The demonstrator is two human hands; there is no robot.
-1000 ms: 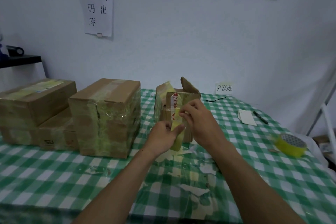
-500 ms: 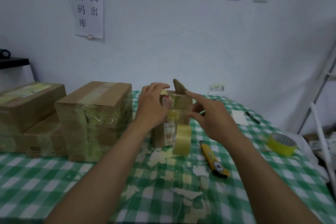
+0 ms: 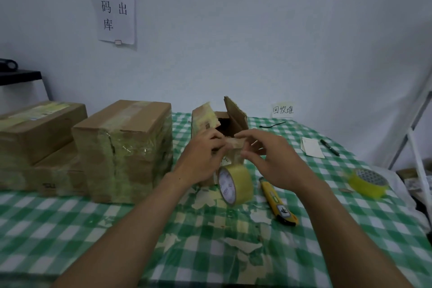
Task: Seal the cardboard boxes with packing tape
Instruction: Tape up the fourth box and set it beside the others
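Note:
A small cardboard box [image 3: 236, 124] stands mid-table with its top flaps up. My left hand [image 3: 202, 159] grips the front flap and the box's front, fingers curled over the edge. My right hand [image 3: 271, 159] is held in a loose C at the flap's right end, its index fingertip touching the flap and its thumb apart below. A yellowish packing tape roll [image 3: 237, 182] stands on edge in front of the box, and a strip of tape runs from it up the box's front. A yellow utility knife [image 3: 278, 203] lies to the right of the roll.
A taped large box [image 3: 126, 147] stands left of the small one, with more stacked boxes [image 3: 35, 138] beyond. A second tape roll [image 3: 367, 182] lies at the right, a pen [image 3: 329, 147] and card [image 3: 312, 147] behind. Tape scraps litter the green checked tablecloth [image 3: 70, 229].
Both hands let go of the tape roll, which now stands on the table. They went up to the box top and have come down to the front flap.

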